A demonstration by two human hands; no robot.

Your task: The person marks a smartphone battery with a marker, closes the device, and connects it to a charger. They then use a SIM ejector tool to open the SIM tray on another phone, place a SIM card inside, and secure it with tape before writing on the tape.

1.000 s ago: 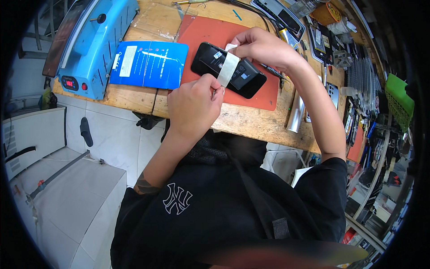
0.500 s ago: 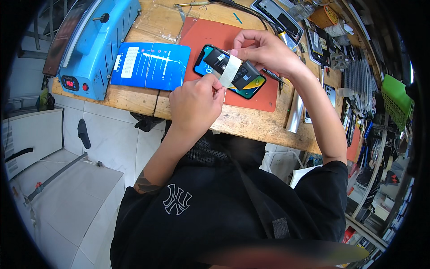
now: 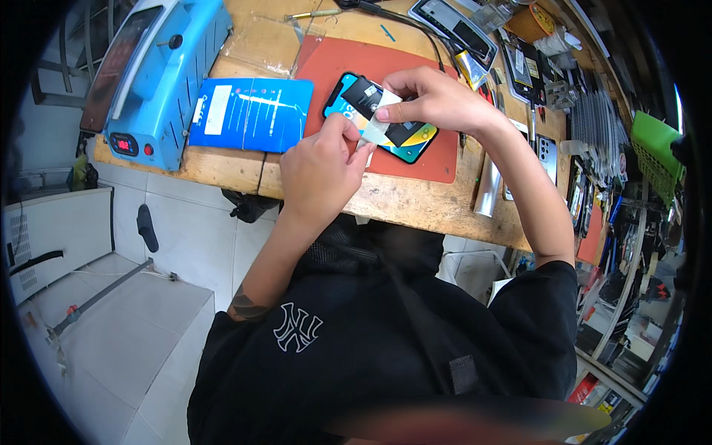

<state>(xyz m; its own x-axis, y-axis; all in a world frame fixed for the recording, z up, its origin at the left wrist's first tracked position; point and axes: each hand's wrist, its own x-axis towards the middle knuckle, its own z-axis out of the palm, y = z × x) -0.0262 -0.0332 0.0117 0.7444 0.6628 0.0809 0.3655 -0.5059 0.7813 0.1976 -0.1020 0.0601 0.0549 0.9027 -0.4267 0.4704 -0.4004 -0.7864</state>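
Note:
A phone (image 3: 410, 155) with a colourful front lies slanted on a red mat (image 3: 439, 165). A black battery (image 3: 360, 94) rests across it, with a pale strip of tape (image 3: 376, 133) over its middle. My left hand (image 3: 320, 169), at the phone's near edge, pinches the tape's lower end between thumb and finger. Over the battery's far side, my right hand (image 3: 441, 102) has its thumb pressed on the tape's upper part, fingers curled behind. Both hands cover parts of the phone and battery.
To the left lie a blue flat box (image 3: 259, 119) and a blue machine (image 3: 167, 85) with a lit display. A silver roll (image 3: 487, 189) and a phone (image 3: 546, 157) lie right, near tools and parts. A clear plastic sheet (image 3: 259, 48) lies at the back.
My right hand has lowered, its thumb now flat on the tape over the battery. The tape, stretched between my hands before, now lies closer against the battery. My left hand stays at the lower end.

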